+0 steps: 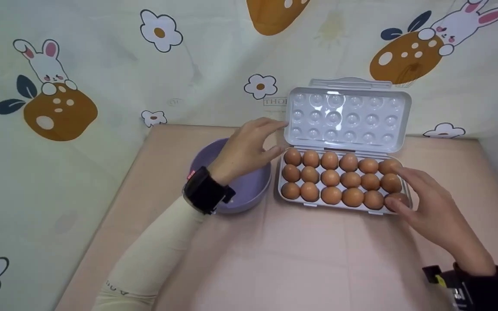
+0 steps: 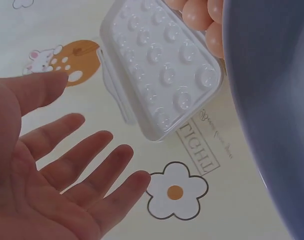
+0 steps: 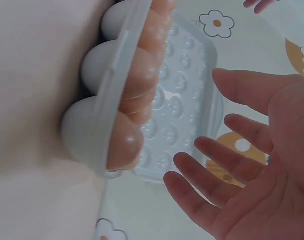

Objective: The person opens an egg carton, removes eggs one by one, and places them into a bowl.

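A white plastic egg box (image 3: 117, 82) stands with its dimpled lid (image 1: 348, 114) raised behind it. Rows of brown eggs (image 1: 330, 177) fill its base. At the right end of the box, my right hand (image 1: 432, 211) has its fingers spread, with thumb and fingertips overlapping the end eggs in the head view; the right wrist view shows nothing in its grasp. My left hand (image 1: 249, 149) hovers above a purple bowl (image 1: 253, 190), its fingertips close to the left edge of the lid. Its fingers are loosely extended and its palm (image 2: 46, 210) holds nothing.
Left of the egg box, the bowl sits on a table (image 1: 301, 259) covered in pale pink. Behind the table hangs a cloth (image 1: 214, 56) printed with rabbits and flowers. Black straps (image 1: 205, 190) circle both wrists.
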The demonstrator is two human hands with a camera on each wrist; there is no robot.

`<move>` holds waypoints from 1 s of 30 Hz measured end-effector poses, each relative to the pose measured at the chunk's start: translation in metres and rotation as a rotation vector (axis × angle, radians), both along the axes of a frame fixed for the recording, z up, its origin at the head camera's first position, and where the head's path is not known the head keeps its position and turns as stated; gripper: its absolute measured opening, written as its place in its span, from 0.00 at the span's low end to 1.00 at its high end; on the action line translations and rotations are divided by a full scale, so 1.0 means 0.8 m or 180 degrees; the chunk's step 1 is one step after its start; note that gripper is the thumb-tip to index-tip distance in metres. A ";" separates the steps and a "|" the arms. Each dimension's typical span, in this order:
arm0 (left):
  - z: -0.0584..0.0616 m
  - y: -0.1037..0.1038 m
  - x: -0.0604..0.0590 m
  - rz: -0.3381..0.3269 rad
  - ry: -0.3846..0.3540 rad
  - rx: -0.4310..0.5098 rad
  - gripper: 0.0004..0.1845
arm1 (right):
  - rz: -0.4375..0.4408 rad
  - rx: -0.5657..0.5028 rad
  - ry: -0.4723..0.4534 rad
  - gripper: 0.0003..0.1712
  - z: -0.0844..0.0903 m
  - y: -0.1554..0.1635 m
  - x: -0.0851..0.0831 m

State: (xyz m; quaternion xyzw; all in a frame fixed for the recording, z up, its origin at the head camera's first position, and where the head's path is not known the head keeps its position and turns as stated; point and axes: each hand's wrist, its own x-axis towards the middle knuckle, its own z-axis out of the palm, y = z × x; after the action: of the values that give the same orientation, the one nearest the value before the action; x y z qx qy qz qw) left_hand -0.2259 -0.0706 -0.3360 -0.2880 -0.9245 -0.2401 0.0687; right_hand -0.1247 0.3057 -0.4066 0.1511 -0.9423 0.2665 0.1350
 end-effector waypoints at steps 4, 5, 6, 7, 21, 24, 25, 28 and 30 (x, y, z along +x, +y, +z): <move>-0.007 -0.009 0.023 -0.0101 0.0169 -0.0172 0.29 | 0.0115 0.0149 0.0073 0.48 0.012 -0.011 0.000; -0.009 -0.011 0.027 -0.0126 0.0199 -0.0205 0.30 | 0.0145 0.0184 0.0072 0.49 0.014 -0.013 -0.001; -0.012 -0.013 0.032 -0.0142 0.0233 -0.0250 0.30 | 0.0173 0.0215 0.0070 0.49 0.016 -0.015 -0.001; -0.015 -0.015 0.036 -0.0167 0.0260 -0.0275 0.31 | 0.0200 0.0236 0.0076 0.49 0.018 -0.017 -0.002; -0.060 -0.024 0.065 -0.0447 0.0314 -0.0532 0.31 | 0.0588 0.0476 0.0341 0.50 0.022 -0.052 -0.016; -0.066 -0.029 0.065 -0.0450 0.0382 -0.0470 0.33 | 0.0640 0.0430 0.0315 0.49 0.020 -0.061 -0.020; -0.067 -0.031 0.065 -0.0443 0.0421 -0.0450 0.33 | 0.0658 0.0406 0.0312 0.48 0.019 -0.064 -0.022; -0.072 -0.036 0.065 -0.0408 0.0490 -0.0366 0.34 | 0.0733 0.0348 0.0318 0.46 0.016 -0.069 -0.027; -0.074 -0.039 0.066 -0.0376 0.0504 -0.0331 0.34 | 0.0749 0.0345 0.0316 0.44 0.015 -0.071 -0.029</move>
State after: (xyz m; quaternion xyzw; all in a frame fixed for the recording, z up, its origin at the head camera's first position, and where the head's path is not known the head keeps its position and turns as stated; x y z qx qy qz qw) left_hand -0.1730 -0.1017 -0.3951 -0.3632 -0.9088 -0.1719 0.1122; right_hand -0.1480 0.2487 -0.3947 0.2806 -0.9232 0.2215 0.1409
